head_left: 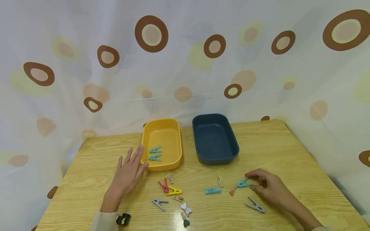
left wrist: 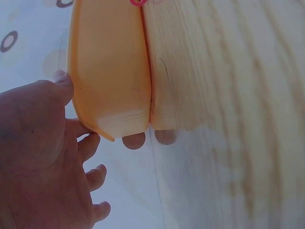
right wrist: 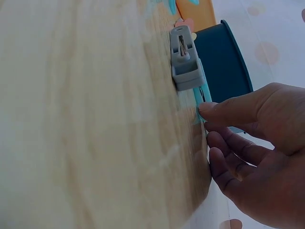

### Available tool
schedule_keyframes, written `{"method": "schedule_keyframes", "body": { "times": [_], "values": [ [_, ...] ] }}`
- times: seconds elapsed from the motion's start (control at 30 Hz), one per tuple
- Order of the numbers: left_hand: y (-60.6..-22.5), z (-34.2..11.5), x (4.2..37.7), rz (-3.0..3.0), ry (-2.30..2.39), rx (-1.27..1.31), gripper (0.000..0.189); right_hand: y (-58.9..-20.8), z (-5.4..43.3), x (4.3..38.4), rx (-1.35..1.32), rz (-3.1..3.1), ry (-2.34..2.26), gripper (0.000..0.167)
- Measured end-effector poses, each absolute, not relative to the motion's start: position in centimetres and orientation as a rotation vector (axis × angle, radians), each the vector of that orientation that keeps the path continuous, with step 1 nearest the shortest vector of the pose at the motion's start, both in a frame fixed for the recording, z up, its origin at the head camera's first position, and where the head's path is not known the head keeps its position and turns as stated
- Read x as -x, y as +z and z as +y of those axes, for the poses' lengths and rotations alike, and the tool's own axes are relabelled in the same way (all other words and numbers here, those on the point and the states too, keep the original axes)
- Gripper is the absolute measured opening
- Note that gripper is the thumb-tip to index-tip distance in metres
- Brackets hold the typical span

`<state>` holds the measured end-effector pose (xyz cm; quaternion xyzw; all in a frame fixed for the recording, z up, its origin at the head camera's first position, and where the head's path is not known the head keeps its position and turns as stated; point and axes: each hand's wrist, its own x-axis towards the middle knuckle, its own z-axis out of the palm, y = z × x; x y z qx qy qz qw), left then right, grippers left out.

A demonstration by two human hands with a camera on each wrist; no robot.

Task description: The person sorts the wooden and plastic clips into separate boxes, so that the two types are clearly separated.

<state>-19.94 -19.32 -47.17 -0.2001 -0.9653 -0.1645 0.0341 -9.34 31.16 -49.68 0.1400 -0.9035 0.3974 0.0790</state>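
In the head view my left hand (head_left: 127, 175) rests against the left side of a yellow tray (head_left: 178, 154), its fingers spread and fairly straight. The thumb lies at the tray's front corner; the left wrist view shows fingertips touching the orange-looking rim (left wrist: 112, 67). Two blue clothespins (head_left: 155, 157) lie inside this tray. My right hand (head_left: 270, 187) has thumb and index finger at the handle ends of a teal clothespin (head_left: 243, 183) on the table, pinching it. Closest to that hand lies a grey clothespin (head_left: 256, 205), large in the right wrist view (right wrist: 186, 62).
A dark blue tray (head_left: 237, 150) stands right of the yellow one. Across the wooden table lie red (head_left: 164, 187), yellow (head_left: 174, 191) and grey clothespins (head_left: 159, 202), several small wooden pegs (head_left: 220, 181), a light blue clothespin (head_left: 213, 190) and a black object (head_left: 123, 219). Patterned cloth (head_left: 185, 70) hangs behind.
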Motion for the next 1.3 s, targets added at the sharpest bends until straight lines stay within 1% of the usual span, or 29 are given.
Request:
{"method": "schedule_keyframes", "body": {
  "times": [0.5, 0.93, 1.13, 1.3],
  "values": [
    [-47.3, -20.4, 19.4, -2.977, -0.492, 0.561, 0.070, -49.1, 30.6, 10.2, -0.437, -2.708, 1.195, 0.030],
    [-48.1, -18.3, 19.8, -2.945, -0.537, 0.602, 0.071, -46.2, 29.3, 10.1, -0.508, -2.594, 1.152, 0.037],
    [-48.0, -17.7, 19.6, -2.914, -0.537, 0.624, 0.069, -44.6, 27.3, 11.3, -0.563, -2.567, 1.144, 0.034],
    [-47.8, -17.1, 20.1, -2.915, -0.535, 0.633, 0.069, -43.1, 25.2, 13.1, -0.666, -2.500, 1.114, 0.034]
  ]
}}
